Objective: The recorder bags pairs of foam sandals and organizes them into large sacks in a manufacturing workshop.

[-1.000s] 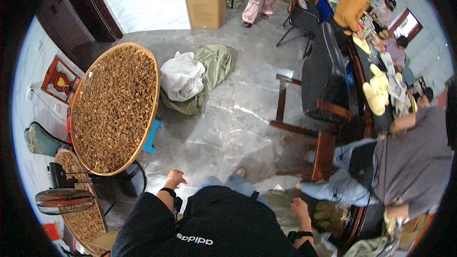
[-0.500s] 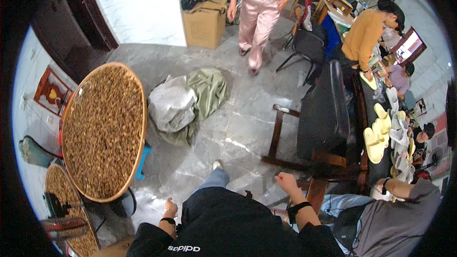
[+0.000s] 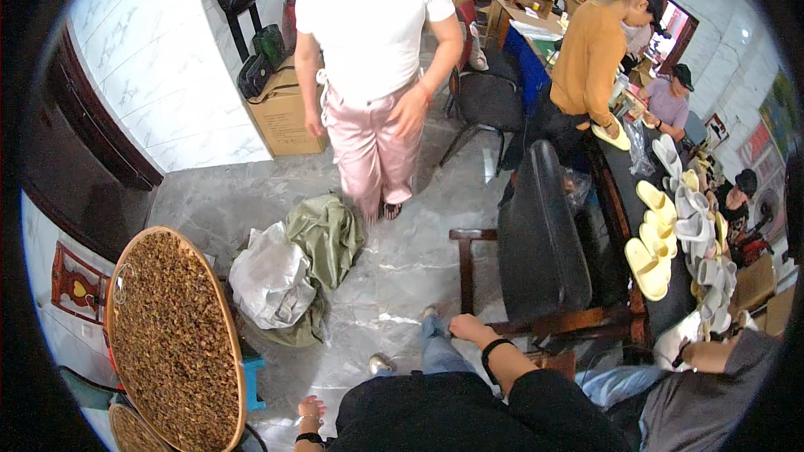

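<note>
My right hand [image 3: 471, 328], with a black band on its wrist, is curled into a loose fist with nothing showing in it. It hangs in front of my body, near the wooden frame of a black chair [image 3: 544, 234]. Low at the lower edge, my left hand [image 3: 311, 408] holds nothing, its fingers loosely apart. The thing nearest to it is a large round woven tray [image 3: 235, 343] heaped with small brown pieces [image 3: 167, 326]. Crumpled grey and olive sacks [image 3: 322, 238] lie on the floor ahead.
A person in white top and pink trousers [image 3: 373, 130] stands ahead beside a cardboard box [image 3: 289, 117]. At right, yellow slippers [image 3: 649, 268] and grey ones line a dark table [image 3: 607, 167], with several people around it. A second woven tray [image 3: 126, 431] is at lower left.
My view has moved forward and tilted up. The person in pink trousers is closer. My right hand has swung inward, and my left hand sits lower in view.
</note>
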### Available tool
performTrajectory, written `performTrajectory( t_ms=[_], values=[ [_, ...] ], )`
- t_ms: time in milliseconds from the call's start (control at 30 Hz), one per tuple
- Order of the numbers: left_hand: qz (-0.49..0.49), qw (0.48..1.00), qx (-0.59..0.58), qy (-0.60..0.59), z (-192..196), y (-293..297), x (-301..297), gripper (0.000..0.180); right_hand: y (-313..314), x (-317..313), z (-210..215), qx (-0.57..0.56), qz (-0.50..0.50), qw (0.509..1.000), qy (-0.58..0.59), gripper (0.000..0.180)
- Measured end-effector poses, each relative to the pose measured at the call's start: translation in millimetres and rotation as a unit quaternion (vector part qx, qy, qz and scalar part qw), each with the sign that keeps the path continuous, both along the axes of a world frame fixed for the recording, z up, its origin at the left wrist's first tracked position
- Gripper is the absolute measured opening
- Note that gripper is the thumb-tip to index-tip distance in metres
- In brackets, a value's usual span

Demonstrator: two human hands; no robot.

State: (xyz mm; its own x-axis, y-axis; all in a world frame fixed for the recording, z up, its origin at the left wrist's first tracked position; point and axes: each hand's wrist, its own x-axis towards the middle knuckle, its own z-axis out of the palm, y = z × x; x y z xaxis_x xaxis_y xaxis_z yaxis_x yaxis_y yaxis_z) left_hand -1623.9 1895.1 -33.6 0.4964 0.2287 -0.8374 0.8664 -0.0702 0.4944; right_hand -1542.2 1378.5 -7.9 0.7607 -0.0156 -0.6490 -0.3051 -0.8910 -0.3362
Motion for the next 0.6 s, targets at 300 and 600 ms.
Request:
performTrajectory(
  t_ms=[300,600],
  values=[
    [-0.154,0.988,0.025,-0.016,-91,-83,17,0.025,-89,118,1,0.004,0.002,0.992,-0.13,0.021],
    [-0.462,0.797,0.31,-0.236,-47,-157,27,0.02,-154,147,-87,-0.007,-0.091,0.996,0.022,0.016]
  ],
)
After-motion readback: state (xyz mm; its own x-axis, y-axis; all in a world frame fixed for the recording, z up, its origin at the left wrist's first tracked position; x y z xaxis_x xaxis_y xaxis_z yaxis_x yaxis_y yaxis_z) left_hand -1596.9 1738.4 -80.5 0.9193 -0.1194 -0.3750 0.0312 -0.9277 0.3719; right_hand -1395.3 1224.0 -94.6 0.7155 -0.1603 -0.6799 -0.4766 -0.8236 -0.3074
